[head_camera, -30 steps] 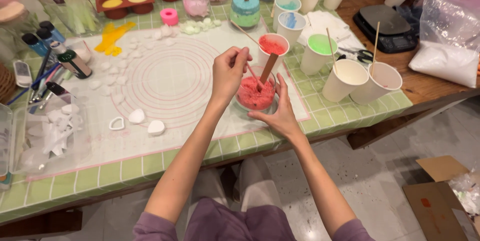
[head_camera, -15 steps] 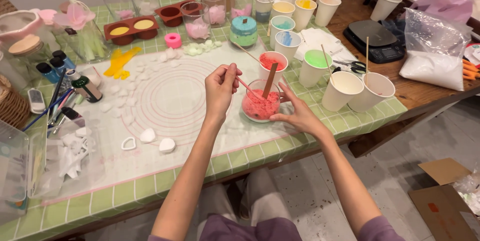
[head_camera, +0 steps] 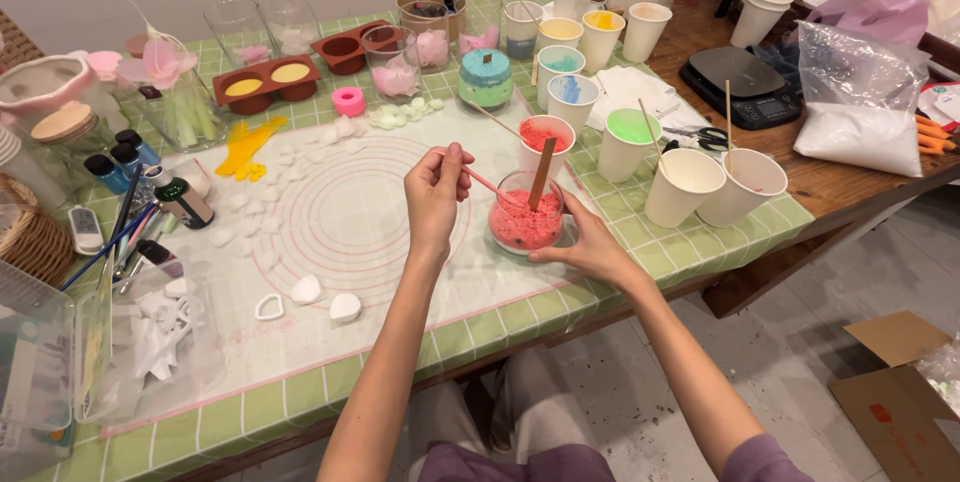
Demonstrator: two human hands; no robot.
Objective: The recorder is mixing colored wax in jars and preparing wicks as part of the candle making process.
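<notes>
A glass cup (head_camera: 526,214) of pink grains stood on the white mat (head_camera: 340,212), a flat wooden stick (head_camera: 541,174) leaning in it. The right hand (head_camera: 588,248) gripped the cup from its near right side; the left hand (head_camera: 436,194) pinched a thin pink stick (head_camera: 483,180) dipped into it. Paper cups (head_camera: 683,185) stood to the right on the bench (head_camera: 700,242).

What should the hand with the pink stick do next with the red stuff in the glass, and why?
Probably dip the thin pink stick lower into the glass cup. The left hand pinches the stick with its tip at the rim, just over the red grainy filling. The right hand steadies the cup from the side, and a flat wooden stick stands in it.
</notes>
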